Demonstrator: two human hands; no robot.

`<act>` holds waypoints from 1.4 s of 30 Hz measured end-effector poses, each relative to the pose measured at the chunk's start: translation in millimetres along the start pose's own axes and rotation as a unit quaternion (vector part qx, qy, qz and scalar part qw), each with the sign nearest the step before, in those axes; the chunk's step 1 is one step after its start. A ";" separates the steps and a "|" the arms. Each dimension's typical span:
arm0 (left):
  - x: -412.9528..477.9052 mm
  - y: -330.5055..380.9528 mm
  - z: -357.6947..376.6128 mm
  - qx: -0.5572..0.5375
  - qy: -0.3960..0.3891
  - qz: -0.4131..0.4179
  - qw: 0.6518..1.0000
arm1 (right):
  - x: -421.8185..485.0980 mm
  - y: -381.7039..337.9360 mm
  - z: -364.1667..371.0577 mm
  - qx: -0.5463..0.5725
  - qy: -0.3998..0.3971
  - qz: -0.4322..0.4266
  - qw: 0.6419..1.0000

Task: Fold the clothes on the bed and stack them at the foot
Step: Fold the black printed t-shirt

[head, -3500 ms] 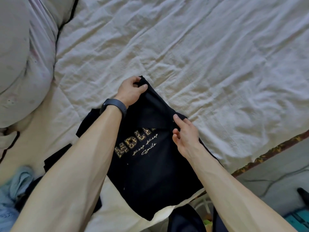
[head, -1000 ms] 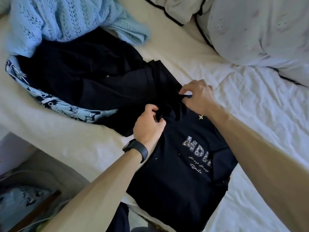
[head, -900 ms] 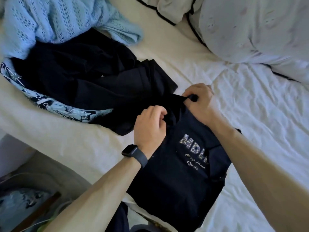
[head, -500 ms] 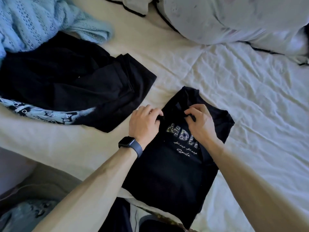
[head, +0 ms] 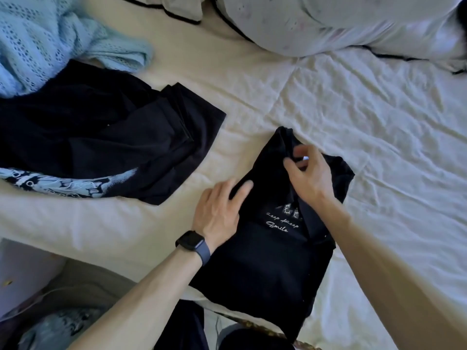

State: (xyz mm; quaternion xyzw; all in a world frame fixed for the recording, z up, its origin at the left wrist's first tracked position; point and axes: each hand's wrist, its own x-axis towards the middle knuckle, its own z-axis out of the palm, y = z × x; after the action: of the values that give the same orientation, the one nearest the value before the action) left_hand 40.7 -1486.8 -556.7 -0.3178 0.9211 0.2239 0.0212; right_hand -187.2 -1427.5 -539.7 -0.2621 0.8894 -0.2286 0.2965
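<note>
Left hand (head: 219, 205) lay flat on black T-shirt (head: 265, 261), fingers straight. Right hand (head: 308, 175) at collar (head: 286, 138) blurred; I couldn't tell grip.

Landmark: black T-shirt (head: 267, 261).
- Right of it: open sheet (head: 379, 147), a wide run.
- Left of it: a narrow strip of sheet, then the dark clothes pile (head: 101, 137) blocks.
- Beyond the pile: blue knit (head: 45, 39).
- Above it: open sheet up to the pillow (head: 341, 18).

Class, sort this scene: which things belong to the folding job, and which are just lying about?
Job: printed black T-shirt, left hand, right hand, dark clothes pile, light blue knit.
Lying about: pillow, wristwatch.
</note>
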 end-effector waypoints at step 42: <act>150.3 -15.8 2.0 -0.200 0.001 -0.104 0.974 | -63.3 -20.5 90.9 0.153 0.112 0.209 0.959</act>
State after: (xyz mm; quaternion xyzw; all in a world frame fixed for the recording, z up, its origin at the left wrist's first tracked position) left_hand -70.0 -1583.6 -592.1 -0.4094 0.8196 0.4002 -0.0204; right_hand -78.1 -1427.8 -567.8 0.0054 0.9063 -0.3229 0.2727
